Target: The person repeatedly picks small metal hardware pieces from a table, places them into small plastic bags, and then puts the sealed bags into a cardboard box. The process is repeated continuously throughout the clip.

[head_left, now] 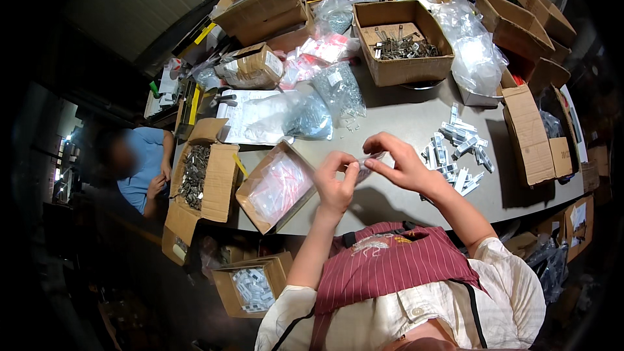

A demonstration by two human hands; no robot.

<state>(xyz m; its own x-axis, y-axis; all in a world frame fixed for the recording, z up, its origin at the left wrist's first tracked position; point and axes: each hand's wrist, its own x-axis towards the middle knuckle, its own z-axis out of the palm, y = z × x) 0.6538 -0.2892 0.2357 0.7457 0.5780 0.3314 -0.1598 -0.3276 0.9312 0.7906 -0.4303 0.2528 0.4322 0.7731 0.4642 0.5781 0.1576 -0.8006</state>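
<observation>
My left hand [338, 179] and my right hand [404, 164] are raised over the near edge of the table, close together. Between their fingertips they pinch a small clear plastic bag [365, 170]; what it contains is too small to make out. Just left of my left hand, an open cardboard box [255, 213] holds flat clear bags with red marks [278, 184]. To the right of my right hand lies a loose pile of small white and grey packed pieces [457, 148].
An open box of metal parts [406, 70] stands at the back; another [220, 182] sits at the left. Bags of small hardware [312, 117] lie mid-table. A tall carton [528, 133] borders the right. Below the edge is a box of white packets [255, 289]. A person in blue [144, 162] is at the left.
</observation>
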